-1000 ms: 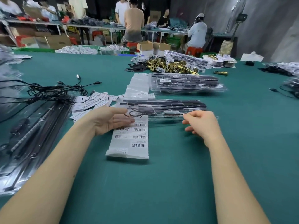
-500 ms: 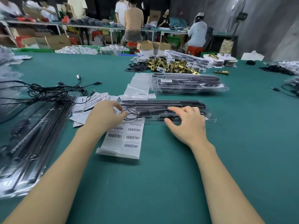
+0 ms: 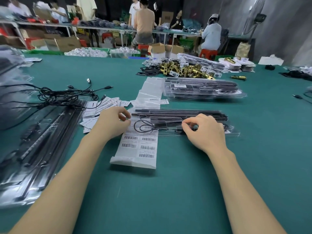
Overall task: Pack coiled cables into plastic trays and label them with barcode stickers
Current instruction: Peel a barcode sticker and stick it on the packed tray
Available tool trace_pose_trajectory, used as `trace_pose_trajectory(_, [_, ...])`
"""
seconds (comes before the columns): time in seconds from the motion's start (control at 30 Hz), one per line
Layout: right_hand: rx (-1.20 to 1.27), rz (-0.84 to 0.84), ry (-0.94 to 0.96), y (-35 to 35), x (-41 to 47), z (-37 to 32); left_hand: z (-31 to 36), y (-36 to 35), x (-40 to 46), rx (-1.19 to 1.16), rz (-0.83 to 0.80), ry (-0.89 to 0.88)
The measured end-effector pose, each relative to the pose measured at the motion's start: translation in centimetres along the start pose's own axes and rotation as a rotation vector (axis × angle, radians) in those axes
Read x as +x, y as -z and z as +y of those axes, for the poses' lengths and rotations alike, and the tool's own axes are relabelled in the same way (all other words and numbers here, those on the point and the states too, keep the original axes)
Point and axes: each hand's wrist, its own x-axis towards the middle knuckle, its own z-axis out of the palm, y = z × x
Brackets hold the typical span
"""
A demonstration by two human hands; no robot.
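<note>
A long clear plastic tray [image 3: 233, 132] lies across the green table [image 3: 168, 191] in front of me. It holds black rods and a coiled black cable [image 3: 143, 127]. My left hand [image 3: 113, 124] is at the tray's left end, with thumb and fingers curled and pinching its edge. My right hand [image 3: 205, 131] sits over the tray's middle, thumb and forefinger pinching the tray by a small black block [image 3: 179, 128]. A sheet of barcode stickers [image 3: 138, 149] lies partly under the tray's left end, between my forearms.
Filled trays [image 3: 202, 91] are stacked behind, beside a used backing strip [image 3: 150, 92]. Loose black cables [image 3: 57, 97] and small paper labels [image 3: 101, 107] lie to the left, above a pile of trays [image 3: 33, 149]. Brass hardware [image 3: 185, 70] sits farther back. People work at distant benches.
Both hands moved forward onto the tray. The right hand shifted left from the tray's front right edge to its middle and curled. The left hand left the sticker sheet for the tray's end.
</note>
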Motion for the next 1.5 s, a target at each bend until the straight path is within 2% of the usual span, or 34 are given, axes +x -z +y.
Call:
trace_pose_trajectory(0.2, [0.065, 0.059, -0.003, -0.2, -0.4, 0.1, -0.5, -0.1, 0.3, -0.107, -0.027, 0.095])
trace_pose_trajectory(0.4, [0.075, 0.177, -0.182, -0.1, -0.4, 0.9, 0.1, 0.0, 0.0, -0.242, -0.102, 0.127])
trace_pose_trajectory(0.53, [0.040, 0.200, -0.241, 0.1, -0.3, 0.9, 0.9, -0.5, -0.3, -0.128, -0.137, 0.072])
trace_pose_trajectory(0.6, [0.023, 0.233, -0.217, -0.1, -0.3, 0.4, 1.2, -0.9, -0.1, -0.152, -0.101, 0.110])
trace_pose_trajectory(0.7, [0.067, 0.254, -0.133, -0.4, -0.4, -0.3, 2.0, -0.9, -0.1, -0.445, -0.147, 0.272])
trace_pose_trajectory(0.77, [0.159, 0.228, -0.027, -0.6, -0.5, -0.9, 2.6, -0.3, -0.1, -0.537, -0.212, 0.324])
trace_pose_trajectory(0.83, [0.247, 0.198, 0.144, -0.5, -0.8, -1.7, 2.8, 0.3, -0.1, -0.523, -0.254, 0.342])
trace_pose_trajectory(0.9, [0.309, 0.138, 0.321, -0.4, -1.1, -2.7, 2.5, 0.6, -0.2, -0.400, -0.285, 0.334])
trace_pose_trajectory(0.97, [0.362, -0.015, 0.396, -0.1, -1.3, -3.7, 2.3, 0.7, -0.3, -0.177, -0.287, 0.256])
trace_pose_trajectory(1.03, [0.363, -0.214, 0.360, 0.7, -1.2, -4.8, 2.4, 0.7, -0.6, -0.037, -0.261, 0.139])
trace_pose_trajectory(1.17, [0.209, -0.653, 0.230, 3.0, -0.3, -5.7, 3.6, 0.4, -1.4, 0.039, -0.189, -0.124])
trace_pose_trajectory(1.23, [0.195, -0.795, 0.151, 3.5, -0.5, -5.6, 4.7, 0.8, -2.0, 0.066, -0.219, -0.241])
trace_pose_trajectory(1.3, [0.167, -0.836, 0.071, 3.7, -0.8, -5.7, 5.9, 1.7, -2.6, 0.150, -0.331, -0.202])
trace_pose_trajectory(1.4, [0.058, -0.810, -0.015, 3.9, -1.0, -6.1, 7.4, 2.6, -3.5, 0.423, -0.521, 0.068])
trace_pose_trajectory(1.5, [0.050, -0.811, -0.079, 3.9, -1.0, -6.9, 8.4, 2.4, -4.2, 0.365, -0.694, 0.209])
